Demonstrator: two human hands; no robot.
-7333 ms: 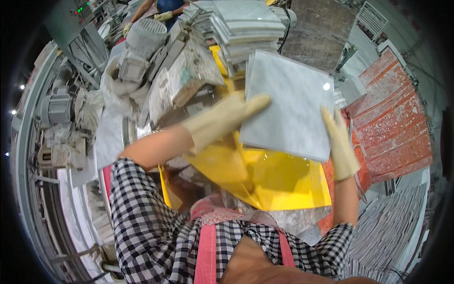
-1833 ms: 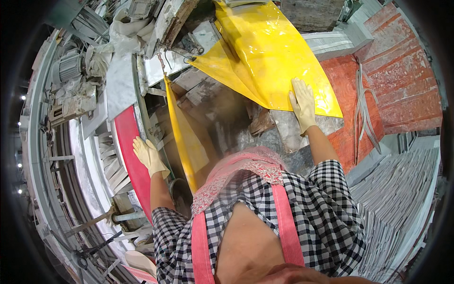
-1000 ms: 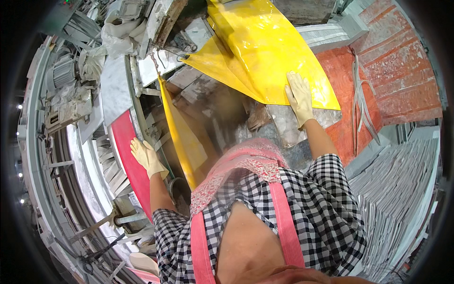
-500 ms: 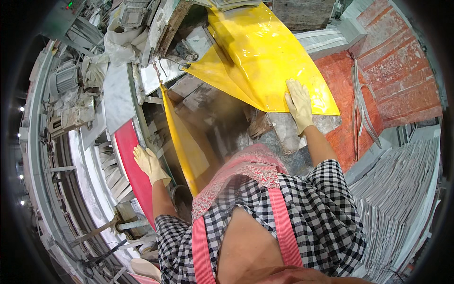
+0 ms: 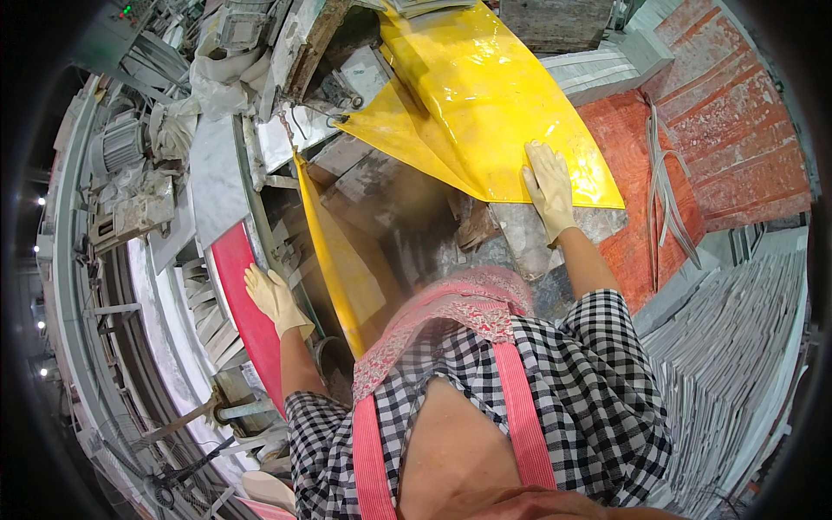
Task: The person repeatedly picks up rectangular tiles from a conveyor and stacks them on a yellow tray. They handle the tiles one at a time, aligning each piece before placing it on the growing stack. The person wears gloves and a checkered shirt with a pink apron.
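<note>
While both our arms reach forward, our left hand [image 5: 276, 299], in a cream glove, lies palm down over the right edge of a long, smooth red panel [image 5: 238, 269], its fingers extended and grasping nothing. Our right hand [image 5: 549, 186], in a matching glove, rests flat about midway along the near edge of a glossy yellow sheet [image 5: 472, 104], likewise released, with the fingertips pointing away from us. That sheet spreads ahead of us and to the right, its near edge lying over a pale, worn block [image 5: 530, 243]. Between our hands, a narrow yellow flap [image 5: 329, 247] hangs beside a dark recess. On our right we see orange-red sheeting [image 5: 607, 126] crossed by looped pale straps [image 5: 663, 186], with scuffed, ridged red boards [image 5: 737, 130] beyond. Nearer to us on that side, thin grey slabs [image 5: 728, 364] stand packed close together. On our left, a marbled slab [image 5: 217, 173] lies just past the red panel, and a finned motor [image 5: 120, 146] sits farther out. We wear a checked shirt [image 5: 598, 381] and a pink apron [image 5: 442, 299].
</note>
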